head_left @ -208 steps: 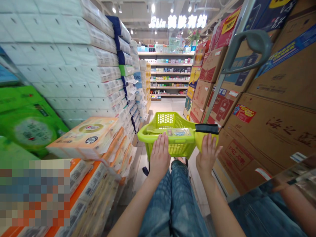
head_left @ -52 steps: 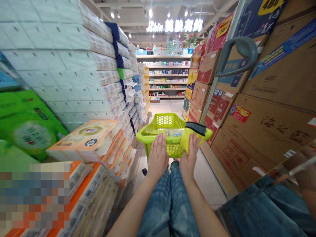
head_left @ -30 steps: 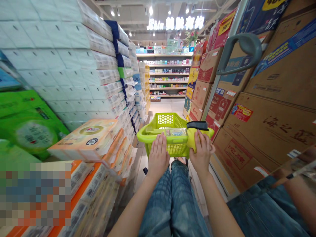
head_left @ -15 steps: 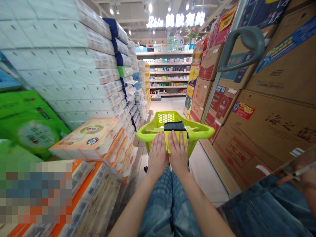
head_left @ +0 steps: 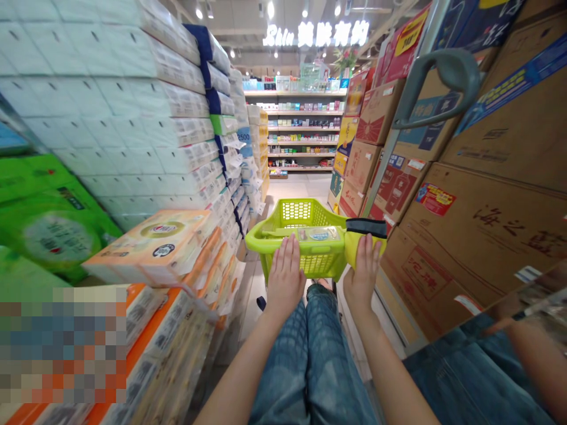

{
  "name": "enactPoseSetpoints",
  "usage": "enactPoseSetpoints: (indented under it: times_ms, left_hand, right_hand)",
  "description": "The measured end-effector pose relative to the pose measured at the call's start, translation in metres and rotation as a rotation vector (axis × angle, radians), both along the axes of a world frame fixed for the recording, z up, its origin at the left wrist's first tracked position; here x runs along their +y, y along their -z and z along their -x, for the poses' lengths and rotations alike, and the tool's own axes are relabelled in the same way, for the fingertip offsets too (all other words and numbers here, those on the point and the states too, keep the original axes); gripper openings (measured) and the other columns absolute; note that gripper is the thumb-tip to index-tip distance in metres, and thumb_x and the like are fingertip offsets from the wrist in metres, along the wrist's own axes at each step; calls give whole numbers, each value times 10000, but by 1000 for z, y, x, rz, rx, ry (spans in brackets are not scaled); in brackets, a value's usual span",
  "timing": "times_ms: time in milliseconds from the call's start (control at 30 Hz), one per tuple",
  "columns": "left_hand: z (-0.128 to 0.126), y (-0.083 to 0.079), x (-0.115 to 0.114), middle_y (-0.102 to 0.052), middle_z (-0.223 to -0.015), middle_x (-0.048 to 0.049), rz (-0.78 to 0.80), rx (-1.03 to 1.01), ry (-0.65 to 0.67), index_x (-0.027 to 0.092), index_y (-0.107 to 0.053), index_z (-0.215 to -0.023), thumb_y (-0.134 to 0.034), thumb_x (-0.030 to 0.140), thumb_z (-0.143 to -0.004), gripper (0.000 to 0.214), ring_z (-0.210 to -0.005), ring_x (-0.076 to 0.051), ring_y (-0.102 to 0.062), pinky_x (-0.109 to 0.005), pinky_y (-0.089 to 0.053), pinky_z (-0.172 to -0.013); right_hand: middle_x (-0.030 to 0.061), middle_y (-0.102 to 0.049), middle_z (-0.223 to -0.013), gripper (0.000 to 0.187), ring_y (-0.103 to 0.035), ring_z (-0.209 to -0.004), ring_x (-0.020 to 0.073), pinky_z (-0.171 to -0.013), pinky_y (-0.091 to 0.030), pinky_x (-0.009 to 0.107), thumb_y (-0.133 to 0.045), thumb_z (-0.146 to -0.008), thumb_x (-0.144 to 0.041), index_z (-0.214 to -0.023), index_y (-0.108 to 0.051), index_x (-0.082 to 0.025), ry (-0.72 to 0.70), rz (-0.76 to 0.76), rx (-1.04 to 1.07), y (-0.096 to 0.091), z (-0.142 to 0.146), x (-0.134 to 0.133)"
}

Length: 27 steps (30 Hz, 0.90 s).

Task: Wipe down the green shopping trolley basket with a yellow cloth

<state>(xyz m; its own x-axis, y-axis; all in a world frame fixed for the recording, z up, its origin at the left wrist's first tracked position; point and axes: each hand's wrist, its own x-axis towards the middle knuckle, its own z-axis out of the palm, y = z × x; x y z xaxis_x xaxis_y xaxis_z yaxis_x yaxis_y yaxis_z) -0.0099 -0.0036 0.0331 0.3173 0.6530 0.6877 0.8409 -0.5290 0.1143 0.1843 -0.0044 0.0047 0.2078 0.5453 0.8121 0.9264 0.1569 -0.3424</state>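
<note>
Your left hand [head_left: 286, 274] lies flat on the rim of the lime plastic mesh basket [head_left: 301, 212], and your right hand [head_left: 363, 273] spreads open against its yellow handle [head_left: 355, 248]. Wrapped tissue packs [head_left: 133, 130] stack left, corrugated cartons [head_left: 487, 236] right.

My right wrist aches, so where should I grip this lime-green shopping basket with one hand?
Probably the near rim, from above, as your left hand does: it runs straight across in front of you and looks thick enough to wrap.

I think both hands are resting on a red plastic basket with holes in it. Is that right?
Not quite, the colour is wrong. The head view shows the left hand and right hand resting on a lime-green plastic basket with holes, not a red one.
</note>
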Motion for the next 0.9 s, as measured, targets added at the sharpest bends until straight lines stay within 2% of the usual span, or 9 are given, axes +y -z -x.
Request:
enactPoseSetpoints:
  times_ms: [67, 167, 267, 333, 500, 600, 733, 800, 900]
  left_hand:
    - [1, 0, 0, -264, -1592, -172, -5, -4, 2, 85, -51, -1547, -467, 85, -830, 829, -1493, -288, -188, -494, -276, -1188]
    - [4, 1, 2, -263, -1591, -175, -9, 2, 11, 89, -30, -1548, -462, 88, -833, 836, -1492, -286, -193, -493, -280, -1187]
    - [7, 3, 4, -266, -1590, -174, -18, 14, 15, 92, -27, -1550, -451, 95, -844, 824, -1493, -278, -189, -493, -281, -1188]
    - [8, 4, 5, -259, -1593, -173, -19, 17, 16, 95, -41, -1550, -448, 98, -847, 813, -1495, -275, -186, -492, -280, -1189]
    - [6, 3, 4, -257, -1595, -170, -16, 17, 18, 82, -47, -1548, -452, 98, -835, 820, -1497, -272, -178, -489, -282, -1188]
    - [4, 2, 3, -258, -1596, -163, -7, 11, 20, 88, -43, -1549, -452, 90, -831, 826, -1497, -272, -177, -490, -283, -1187]
    - [3, 0, 1, -264, -1594, -162, -4, -1, 26, 97, -41, -1551, -456, 80, -824, 837, -1493, -280, -192, -489, -279, -1188]
    - [3, -1, 0, -263, -1594, -164, -4, 3, 23, 97, -41, -1551, -458, 80, -821, 841, -1493, -281, -190, -485, -282, -1187]
    - [3, -3, -1, -245, -1599, -167, 2, 19, 14, 88, -49, -1549, -469, 90, -817, 843, -1498, -276, -167, -478, -282, -1187]
  right_hand:
    - [94, -208, -1621, 849, -33, -1518, 281, -1165, -215, 639, -322, -783, -27, -1568, -47, -201, -59, -11, 20, -4, 23, 0]
    - [99, -282, -1596, 797, -56, -1516, 271, -1176, -217, 594, -328, -817, -45, -1566, -98, -189, -125, 5, -65, -11, 62, -1]
    - [88, -391, -1547, 705, -160, -1497, 259, -1178, -196, 536, -385, -868, -92, -1545, -227, -210, -114, 39, -173, -18, 88, -2]
    - [78, -437, -1521, 655, -259, -1462, 243, -1167, -189, 504, -420, -887, -107, -1517, -309, -249, -85, 49, -217, -21, 92, -2]
    - [63, -509, -1469, 616, -360, -1407, 206, -1170, -121, 498, -418, -895, -76, -1469, -395, -297, -68, -5, -349, -21, 62, 2]
    - [80, -483, -1487, 649, -329, -1429, 224, -1187, -79, 540, -399, -875, -64, -1493, -354, -257, -17, -1, -349, -17, 28, 4]
    - [103, -420, -1527, 748, -246, -1473, 244, -1190, -103, 584, -368, -816, -50, -1536, -248, -212, 107, 11, -200, -13, -15, 5]
    - [95, -382, -1550, 791, -202, -1490, 251, -1184, -115, 609, -362, -784, -45, -1543, -224, -220, 126, 19, -113, -15, -22, 4]
    - [78, -333, -1577, 834, -132, -1507, 259, -1175, -155, 624, -347, -758, -40, -1554, -180, -223, 84, 32, -12, -21, -3, 1]
